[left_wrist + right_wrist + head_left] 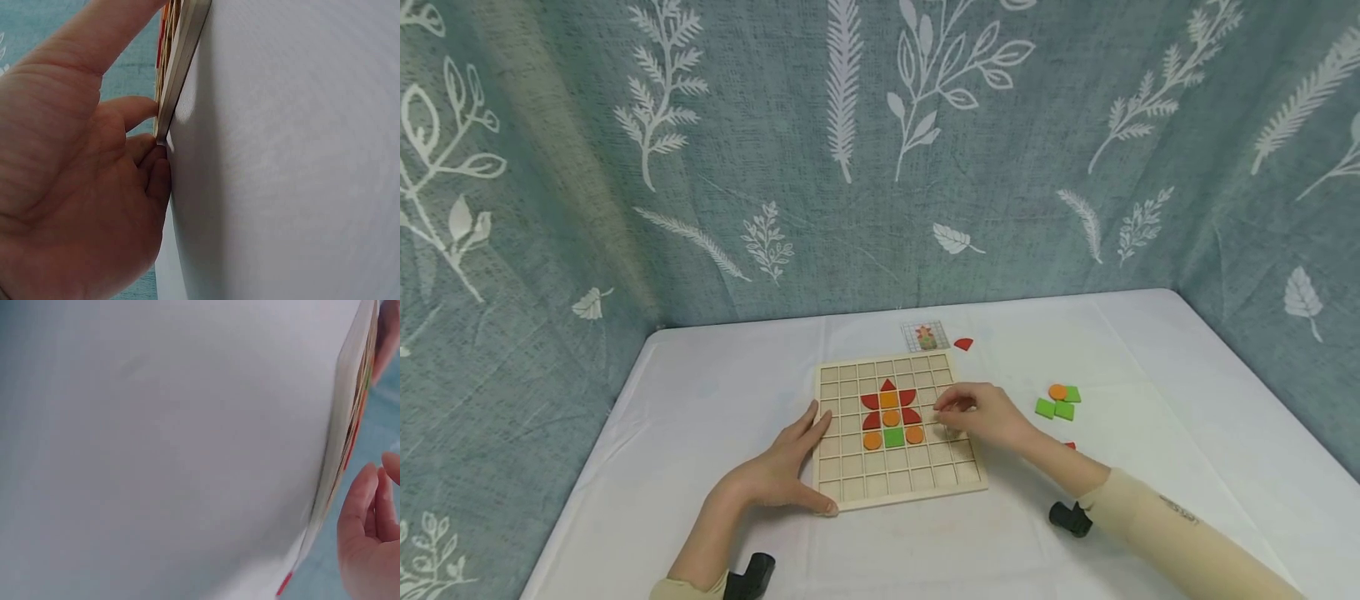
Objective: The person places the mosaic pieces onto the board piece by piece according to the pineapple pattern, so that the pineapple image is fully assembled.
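A square wooden grid board lies on the white cloth. On it sit red, orange and green pieces, among them an orange square, a green square and an orange disc. My left hand rests spread along the board's left side, its thumb at the near left corner; the left wrist view shows its fingertips against the edge. Over the board's right part hovers my right hand, fingers loosely bent. No piece shows between its fingertips, though part of the hand is cut off in the right wrist view.
Behind the board lies a pattern card, with a red piece beside it. To the right are several green squares, an orange disc and a red piece partly behind the right forearm. A patterned curtain surrounds the table.
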Motion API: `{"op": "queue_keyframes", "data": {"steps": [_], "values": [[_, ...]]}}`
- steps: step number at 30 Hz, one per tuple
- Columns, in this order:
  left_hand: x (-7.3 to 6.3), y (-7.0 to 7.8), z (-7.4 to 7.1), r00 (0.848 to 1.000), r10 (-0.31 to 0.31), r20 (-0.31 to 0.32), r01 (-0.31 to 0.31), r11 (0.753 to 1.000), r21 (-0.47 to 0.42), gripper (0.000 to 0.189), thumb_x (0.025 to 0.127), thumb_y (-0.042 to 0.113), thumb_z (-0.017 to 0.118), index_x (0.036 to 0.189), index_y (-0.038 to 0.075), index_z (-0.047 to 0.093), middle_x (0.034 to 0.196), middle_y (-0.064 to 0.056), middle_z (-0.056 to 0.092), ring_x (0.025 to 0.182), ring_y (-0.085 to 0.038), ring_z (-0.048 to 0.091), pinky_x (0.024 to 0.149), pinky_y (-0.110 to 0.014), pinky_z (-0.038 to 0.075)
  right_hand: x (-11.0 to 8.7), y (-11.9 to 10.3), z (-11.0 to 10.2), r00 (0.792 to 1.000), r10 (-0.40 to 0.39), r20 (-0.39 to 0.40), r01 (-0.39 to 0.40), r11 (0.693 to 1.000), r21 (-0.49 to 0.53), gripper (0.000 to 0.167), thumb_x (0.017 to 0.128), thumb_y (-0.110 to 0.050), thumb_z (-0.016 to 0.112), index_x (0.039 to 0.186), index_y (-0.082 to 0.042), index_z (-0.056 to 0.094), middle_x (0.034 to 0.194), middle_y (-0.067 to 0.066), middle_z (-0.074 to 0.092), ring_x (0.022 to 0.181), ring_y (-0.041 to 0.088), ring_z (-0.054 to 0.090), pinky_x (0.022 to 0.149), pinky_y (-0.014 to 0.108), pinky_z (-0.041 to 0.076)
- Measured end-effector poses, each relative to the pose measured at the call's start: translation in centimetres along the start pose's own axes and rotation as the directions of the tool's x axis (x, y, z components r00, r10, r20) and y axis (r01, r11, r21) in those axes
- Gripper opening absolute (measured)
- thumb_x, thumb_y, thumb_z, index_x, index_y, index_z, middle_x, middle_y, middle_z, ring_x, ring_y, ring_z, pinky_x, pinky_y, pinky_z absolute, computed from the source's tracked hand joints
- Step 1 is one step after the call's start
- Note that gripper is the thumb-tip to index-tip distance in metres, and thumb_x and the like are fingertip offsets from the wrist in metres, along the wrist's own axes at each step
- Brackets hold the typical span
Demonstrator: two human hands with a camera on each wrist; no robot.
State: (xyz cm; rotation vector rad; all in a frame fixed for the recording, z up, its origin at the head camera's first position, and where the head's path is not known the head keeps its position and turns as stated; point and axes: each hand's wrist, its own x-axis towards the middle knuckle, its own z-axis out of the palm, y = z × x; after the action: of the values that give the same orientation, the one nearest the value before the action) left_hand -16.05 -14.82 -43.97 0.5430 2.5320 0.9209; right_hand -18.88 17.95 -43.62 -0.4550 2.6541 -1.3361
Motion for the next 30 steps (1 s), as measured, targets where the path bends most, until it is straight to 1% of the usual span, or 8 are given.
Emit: {"op": "queue_keyframes", "data": {"steps": [4, 9, 13, 17, 20, 25, 30], "values": [[0.0, -0.1, 0.0, 1.0, 0.006, -0.003, -0.006, 1.0, 0.002, 0.126, 0.06, 0.042, 0.092, 0.156, 0.006, 0.019, 0.162, -0.017, -0.001, 0.145, -0.045, 0.004, 0.109, -0.065, 0.02, -0.9, 1.3, -1.7, 0.995, 0.083, -0.052, -0.083, 0.996, -0.01, 0.013, 0.089, -0.022, 0.072, 0.098, -0.013, 0.072, 0.082, -0.003, 0.066, 0.079, 0.016, 0.058, 0.07, 0.031, 0.046], [0.0, 0.0, 0.0, 1.0, 0.002, -0.006, -0.002, 1.0, -0.005, 0.126, 0.06, 0.041, 0.092, 0.156, 0.006, 0.019, 0.162, -0.017, -0.001, 0.146, -0.044, 0.004, 0.109, -0.065, 0.02, -1.9, 3.1, -4.0, 0.988, 0.13, -0.08, -0.131, 0.991, -0.011, 0.017, 0.088, -0.025, 0.072, 0.1, -0.012, 0.071, 0.088, 0.0, 0.067, 0.078, 0.017, 0.06, 0.068, 0.031, 0.048], [0.0, 0.1, 0.0, 1.0, -0.001, -0.008, 0.001, 1.0, -0.007, 0.126, 0.059, 0.04, 0.093, 0.156, 0.007, 0.019, 0.163, -0.016, -0.001, 0.146, -0.043, 0.004, 0.109, -0.064, 0.02, -2.8, 4.1, -5.7, 0.983, 0.152, -0.107, -0.158, 0.986, -0.047, 0.019, 0.088, -0.024, 0.072, 0.102, -0.011, 0.071, 0.091, 0.001, 0.067, 0.076, 0.016, 0.061, 0.065, 0.03, 0.049], [-0.1, 0.1, 0.0, 1.0, 0.001, -0.007, -0.002, 1.0, -0.011, 0.126, 0.06, 0.04, 0.092, 0.156, 0.006, 0.019, 0.163, -0.016, -0.001, 0.146, -0.043, 0.004, 0.11, -0.064, 0.02, -3.8, 4.7, -7.1, 0.978, 0.162, -0.134, -0.179, 0.976, -0.121, 0.02, 0.088, -0.024, 0.072, 0.103, -0.011, 0.071, 0.088, 0.001, 0.066, 0.071, 0.016, 0.059, 0.062, 0.03, 0.049], [-0.1, 0.1, 0.0, 1.0, 0.002, -0.008, -0.002, 1.0, -0.016, 0.126, 0.06, 0.04, 0.092, 0.156, 0.006, 0.019, 0.163, -0.016, -0.001, 0.146, -0.043, 0.004, 0.11, -0.064, 0.02, -4.5, 5.2, -8.1, 0.977, 0.155, -0.148, -0.178, 0.97, -0.164, 0.021, 0.088, -0.023, 0.073, 0.103, -0.009, 0.071, 0.085, 0.0, 0.063, 0.07, 0.016, 0.056, 0.06, 0.029, 0.046], [-0.1, 0.1, 0.1, 1.0, 0.002, -0.012, -0.002, 1.0, -0.016, 0.126, 0.06, 0.04, 0.092, 0.156, 0.006, 0.019, 0.163, -0.016, -0.002, 0.146, -0.044, 0.003, 0.11, -0.065, 0.019, -5.3, 5.9, -9.5, 0.974, 0.169, -0.153, -0.196, 0.963, -0.186, 0.025, 0.085, -0.023, 0.075, 0.104, -0.006, 0.07, 0.084, 0.0, 0.059, 0.074, 0.017, 0.052, 0.064, 0.03, 0.043], [-0.1, 0.1, 0.1, 1.0, 0.013, -0.011, -0.013, 1.0, -0.021, 0.125, 0.06, 0.039, 0.092, 0.156, 0.005, 0.019, 0.162, -0.017, -0.002, 0.146, -0.044, 0.003, 0.11, -0.065, 0.019, -5.7, 6.6, -10.1, 0.972, 0.192, -0.135, -0.217, 0.955, -0.204, 0.029, 0.082, -0.021, 0.078, 0.105, -0.005, 0.068, 0.084, 0.0, 0.057, 0.078, 0.018, 0.052, 0.067, 0.03, 0.043]]}}
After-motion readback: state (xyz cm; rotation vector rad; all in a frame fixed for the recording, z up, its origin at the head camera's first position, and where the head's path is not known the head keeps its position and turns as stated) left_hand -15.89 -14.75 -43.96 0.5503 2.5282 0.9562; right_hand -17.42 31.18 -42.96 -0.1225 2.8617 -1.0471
